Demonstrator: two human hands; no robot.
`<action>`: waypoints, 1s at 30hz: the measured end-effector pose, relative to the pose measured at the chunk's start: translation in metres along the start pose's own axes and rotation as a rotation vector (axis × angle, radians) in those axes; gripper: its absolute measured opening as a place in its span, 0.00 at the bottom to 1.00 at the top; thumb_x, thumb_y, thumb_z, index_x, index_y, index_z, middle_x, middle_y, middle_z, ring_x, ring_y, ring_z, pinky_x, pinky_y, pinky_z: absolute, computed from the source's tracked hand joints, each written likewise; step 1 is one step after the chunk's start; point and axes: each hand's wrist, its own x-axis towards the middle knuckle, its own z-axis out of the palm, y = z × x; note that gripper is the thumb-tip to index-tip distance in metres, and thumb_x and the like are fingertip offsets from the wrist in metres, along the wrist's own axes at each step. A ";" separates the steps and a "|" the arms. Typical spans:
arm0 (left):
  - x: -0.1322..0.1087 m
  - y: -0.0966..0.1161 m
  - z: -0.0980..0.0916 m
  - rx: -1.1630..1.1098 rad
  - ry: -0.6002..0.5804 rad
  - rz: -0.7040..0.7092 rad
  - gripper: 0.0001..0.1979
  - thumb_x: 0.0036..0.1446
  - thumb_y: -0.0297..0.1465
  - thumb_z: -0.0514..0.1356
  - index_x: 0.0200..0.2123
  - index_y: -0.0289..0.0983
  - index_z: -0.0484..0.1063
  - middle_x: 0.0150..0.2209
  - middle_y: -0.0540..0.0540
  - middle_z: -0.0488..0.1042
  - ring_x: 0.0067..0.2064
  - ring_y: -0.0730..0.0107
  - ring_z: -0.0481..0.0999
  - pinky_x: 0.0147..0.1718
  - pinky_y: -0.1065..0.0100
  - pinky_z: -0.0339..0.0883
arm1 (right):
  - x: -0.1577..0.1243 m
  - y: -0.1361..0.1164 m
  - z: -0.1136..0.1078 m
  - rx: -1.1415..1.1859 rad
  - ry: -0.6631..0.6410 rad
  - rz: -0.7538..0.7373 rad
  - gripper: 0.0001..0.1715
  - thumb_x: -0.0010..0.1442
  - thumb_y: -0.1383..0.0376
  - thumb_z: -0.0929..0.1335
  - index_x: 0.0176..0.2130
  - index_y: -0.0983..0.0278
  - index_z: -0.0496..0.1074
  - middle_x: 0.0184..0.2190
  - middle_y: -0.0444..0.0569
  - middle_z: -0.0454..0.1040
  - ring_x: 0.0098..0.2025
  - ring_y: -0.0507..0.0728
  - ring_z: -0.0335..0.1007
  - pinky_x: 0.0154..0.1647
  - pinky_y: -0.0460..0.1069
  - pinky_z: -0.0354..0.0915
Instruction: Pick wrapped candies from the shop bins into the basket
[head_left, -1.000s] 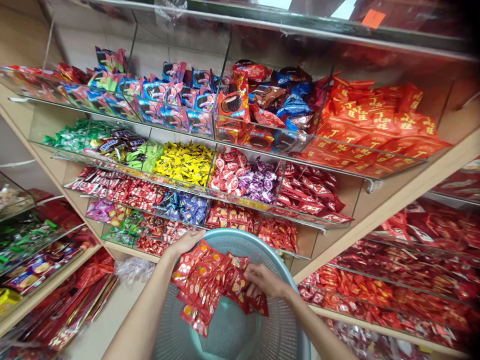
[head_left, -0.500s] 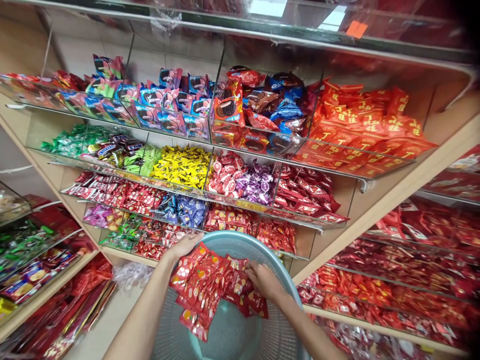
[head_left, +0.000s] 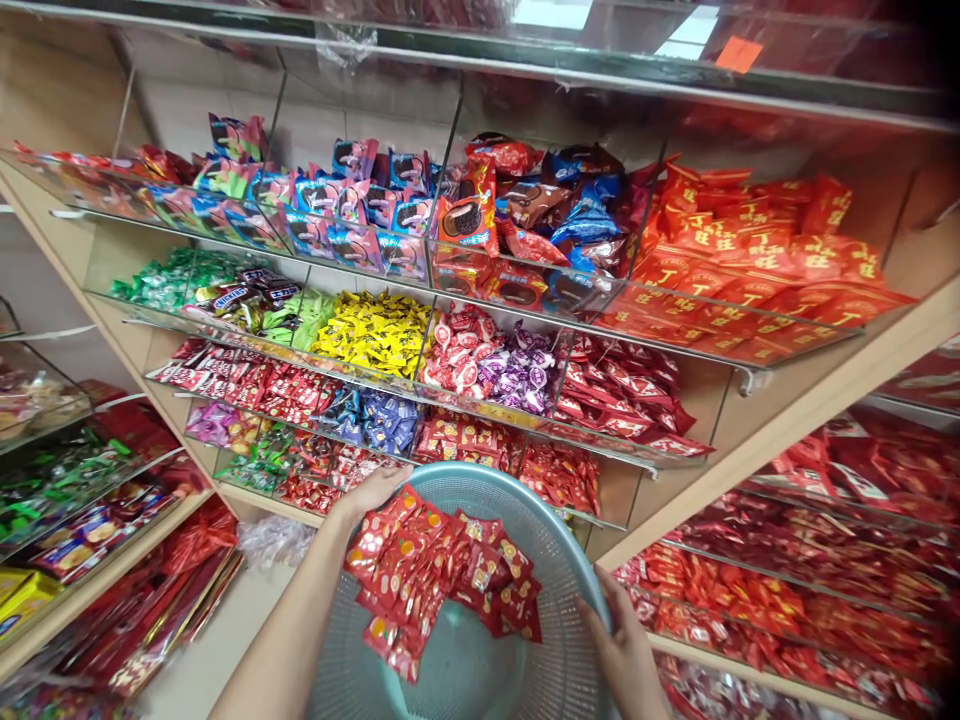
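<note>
A teal plastic basket (head_left: pixel 551 530) with perforated sides is at the bottom middle of the head view. Inside it, toward the far left side, lies a pile of red candy packets (head_left: pixel 420 560) with orange fruit prints. My left hand (head_left: pixel 379 488) grips the basket's far left rim, its fingertips partly hidden. On the right side, my right hand (head_left: pixel 621 640) is closed around the rim, thumb inside and fingers outside. Just beyond the basket, similar red packets (head_left: pixel 472 438) fill a low shelf compartment.
Tilted shelves with clear dividers hold yellow-wrapped candies (head_left: pixel 375 335), purple twists (head_left: pixel 525 370), cookie packs (head_left: pixel 469 215) and orange-red bags (head_left: pixel 750 260). More stocked shelves stand at left and right. A clear plastic bag (head_left: pixel 277 543) lies on the floor at left.
My right hand has left the red packets inside the basket and moved right onto the rim. My left hand stays on the rim. The view has shifted slightly.
</note>
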 end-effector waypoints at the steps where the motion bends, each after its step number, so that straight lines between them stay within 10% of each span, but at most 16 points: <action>1: -0.001 0.000 0.001 -0.001 0.016 0.006 0.24 0.44 0.48 0.53 0.30 0.33 0.72 0.30 0.46 0.75 0.35 0.65 0.71 0.37 0.67 0.62 | 0.002 0.002 0.000 0.050 -0.021 0.029 0.34 0.46 0.54 0.65 0.50 0.64 0.55 0.50 0.52 0.61 0.51 0.58 0.57 0.48 0.49 0.58; 18: -0.039 0.011 0.023 -0.003 0.169 -0.093 0.27 0.41 0.51 0.53 0.29 0.33 0.74 0.29 0.45 0.76 0.34 0.64 0.72 0.37 0.67 0.63 | 0.029 -0.004 -0.022 -0.056 -0.108 -0.141 0.30 0.48 0.54 0.63 0.50 0.63 0.61 0.48 0.49 0.64 0.51 0.59 0.57 0.50 0.50 0.57; 30: -0.040 -0.002 0.002 -0.043 0.131 -0.104 0.28 0.42 0.51 0.53 0.33 0.32 0.73 0.32 0.44 0.76 0.35 0.63 0.73 0.35 0.68 0.64 | 0.034 0.011 -0.003 -0.056 -0.169 -0.098 0.32 0.50 0.53 0.61 0.52 0.65 0.58 0.52 0.50 0.59 0.55 0.57 0.51 0.54 0.50 0.50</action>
